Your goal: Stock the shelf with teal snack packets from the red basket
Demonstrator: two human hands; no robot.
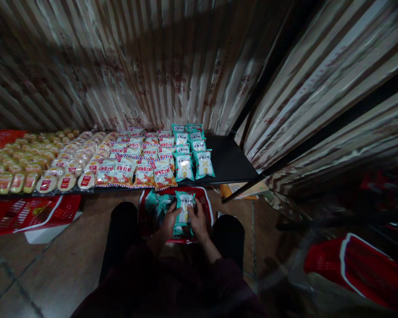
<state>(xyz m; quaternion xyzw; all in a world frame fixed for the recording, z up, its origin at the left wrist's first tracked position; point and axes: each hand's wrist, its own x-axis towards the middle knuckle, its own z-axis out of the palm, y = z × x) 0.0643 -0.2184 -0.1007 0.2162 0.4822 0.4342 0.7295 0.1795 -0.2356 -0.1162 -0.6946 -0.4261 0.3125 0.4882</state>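
Note:
Between my two hands is a teal and white snack bag (185,207), held upright over a red basket (208,204). My left hand (168,222) grips its left side, and my right hand (198,221) has the right side, thumb on the front. More teal bags (157,204) lie in the basket between my knees. Just beyond, on a black shelf (230,159), two columns of matching teal bags (204,164) stand beside rows of orange and white snack bags (144,172).
Round packaged cakes (66,181) and yellow packs (1,182) fill the shelf's left part. Another red basket (53,214) sits below it at the left, and one more (368,269) at the lower right. A black metal post (252,104) rises at the shelf's right end.

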